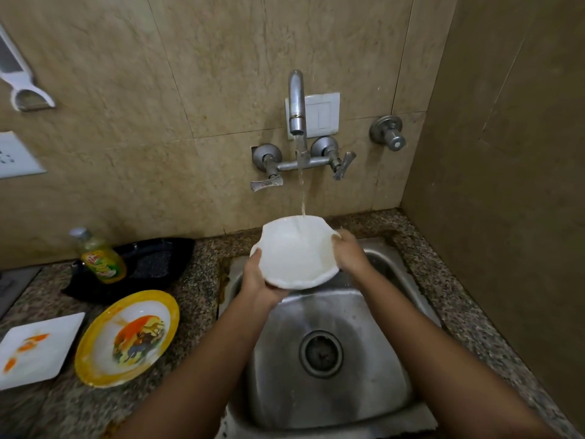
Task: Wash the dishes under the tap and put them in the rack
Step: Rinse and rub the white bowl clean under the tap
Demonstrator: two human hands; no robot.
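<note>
Under running tap (297,104), white bowl (294,258)

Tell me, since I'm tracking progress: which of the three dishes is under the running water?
The white scalloped bowl, held by the left hand and right hand; the yellow-rimmed plate and square white plate lie on the counter, orange-stained.

The head view looks steeply down from close above the sink (285,375), facing the wall tap (297,103).

A white scalloped bowl (297,255) sits tilted under the running tap (297,103). A yellow-rimmed plate (126,339) and a stained square white plate (38,350) lie side by side on the table (202,280).
</note>
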